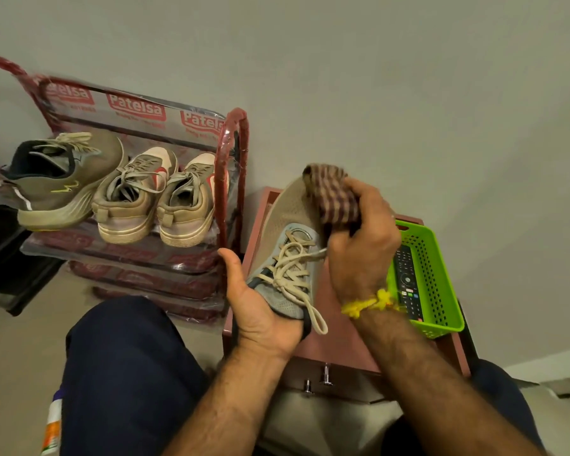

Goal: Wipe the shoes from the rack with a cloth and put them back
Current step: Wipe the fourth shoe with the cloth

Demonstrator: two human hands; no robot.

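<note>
Three shoes (119,189) sit on the rack (232,166) at ten o'clock. At centre, the left hand (260,307) grips the heel of a fourth, laced shoe (287,245), while the right hand (362,238) holds a checked cloth (333,195) bunched against its toe, at one o'clock.

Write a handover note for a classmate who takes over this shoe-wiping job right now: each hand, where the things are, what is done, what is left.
Left hand: grips the heel end of the grey-and-beige mesh lace-up shoe, held over the low pink cabinet.
Right hand: holds the bunched maroon checked cloth against the shoe's toe.
Red metal shoe rack: top shelf carries one olive running shoe and a pair of tan canvas sneakers.
Done: the shoe is off the rack, wiping under way.
Left: finish wiping, return it to the rack. Whether the racked shoes are wiped cannot be told.
</note>
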